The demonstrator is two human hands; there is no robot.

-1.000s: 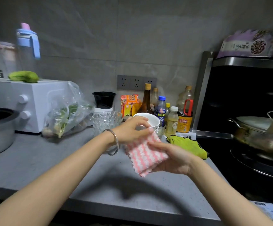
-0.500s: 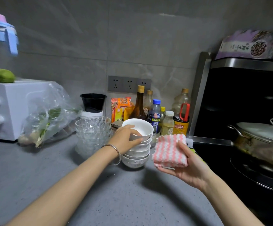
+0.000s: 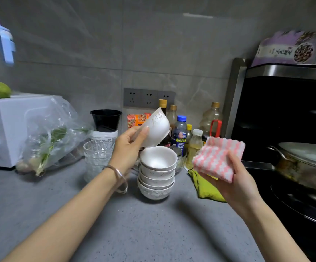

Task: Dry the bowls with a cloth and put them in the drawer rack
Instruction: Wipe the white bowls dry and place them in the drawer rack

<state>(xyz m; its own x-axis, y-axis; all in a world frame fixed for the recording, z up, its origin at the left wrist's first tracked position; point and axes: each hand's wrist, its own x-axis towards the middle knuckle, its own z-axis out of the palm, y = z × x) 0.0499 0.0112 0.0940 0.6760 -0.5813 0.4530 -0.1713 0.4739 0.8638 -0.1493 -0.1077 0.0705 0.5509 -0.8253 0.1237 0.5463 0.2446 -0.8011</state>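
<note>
My left hand grips a white bowl by its rim and holds it tilted on its side above a stack of several white bowls on the grey counter. To the right of the stack, my right hand holds a folded pink-and-white striped cloth in its palm, thumb on top. No drawer rack is in view.
Stacked clear glass bowls stand left of the stack, with a bag of greens and a white oven further left. Bottles line the wall behind. A yellow-green cloth lies by the stove, where a lidded pot sits.
My left hand has lifted the top bowl off the stack and tipped it sideways. My right hand has stayed to the right with the cloth, which I held with both hands a second ago.
</note>
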